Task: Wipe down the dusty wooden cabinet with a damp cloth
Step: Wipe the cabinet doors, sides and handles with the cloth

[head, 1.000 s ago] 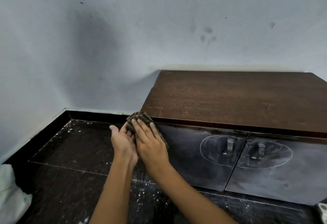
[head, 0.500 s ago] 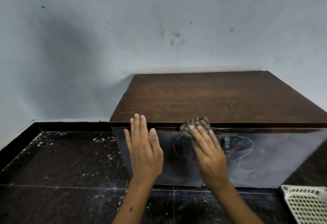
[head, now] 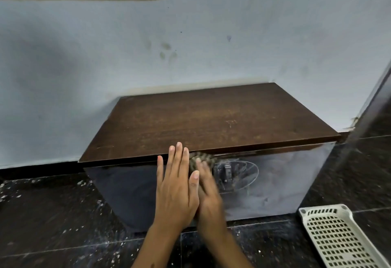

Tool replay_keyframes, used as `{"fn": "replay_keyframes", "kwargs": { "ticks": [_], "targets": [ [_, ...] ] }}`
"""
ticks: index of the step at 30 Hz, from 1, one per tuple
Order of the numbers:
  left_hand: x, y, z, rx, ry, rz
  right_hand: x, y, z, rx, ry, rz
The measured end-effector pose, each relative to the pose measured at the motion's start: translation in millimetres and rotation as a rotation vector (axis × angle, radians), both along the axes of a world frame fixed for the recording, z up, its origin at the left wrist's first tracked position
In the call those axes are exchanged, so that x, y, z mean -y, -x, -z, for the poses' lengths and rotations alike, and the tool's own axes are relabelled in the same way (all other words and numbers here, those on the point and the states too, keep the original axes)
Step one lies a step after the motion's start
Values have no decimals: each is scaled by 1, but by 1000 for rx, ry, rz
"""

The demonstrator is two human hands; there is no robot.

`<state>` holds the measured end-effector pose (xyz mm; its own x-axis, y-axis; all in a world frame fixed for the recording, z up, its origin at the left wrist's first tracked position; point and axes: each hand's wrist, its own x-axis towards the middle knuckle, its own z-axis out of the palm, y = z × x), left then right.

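Your left hand (head: pixel 176 185) sits at lower centre of the frame, fingers straight and together, flat against the dark glossy front of the cabinet (head: pixel 211 123) and holding nothing. Just to its right, your right hand (head: pixel 208 195) is blurred; its fingers lie over the striped cloth (head: pixel 201 158), pressing it against the cabinet front right under the top edge, though you cannot tell whether they curl round it. The cabinet stands mid-frame against the pale wall (head: pixel 190 35). A metal handle (head: pixel 227 171) shows just right of the cloth. A perforated white basket (head: pixel 338 238) lies on the dark floor (head: pixel 53 214) at lower right.
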<state>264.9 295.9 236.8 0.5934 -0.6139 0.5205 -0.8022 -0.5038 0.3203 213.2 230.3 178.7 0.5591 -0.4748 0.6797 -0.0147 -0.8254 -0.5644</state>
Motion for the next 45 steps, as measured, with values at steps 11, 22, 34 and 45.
{"fn": "replay_keyframes", "kwargs": {
  "ticks": [11,22,34,45],
  "targets": [
    [3,-3,-1,5,54,-10,31,-6,-27,274,-561,394],
    [-1,-6,-9,-40,92,5,-27,-10,-5,220,-589,44],
    [-6,-6,-19,-145,84,35,-1,-14,31,98,-211,105],
    [-10,-9,-23,-199,-11,50,-24,-5,65,-19,-581,141]
  ]
}}
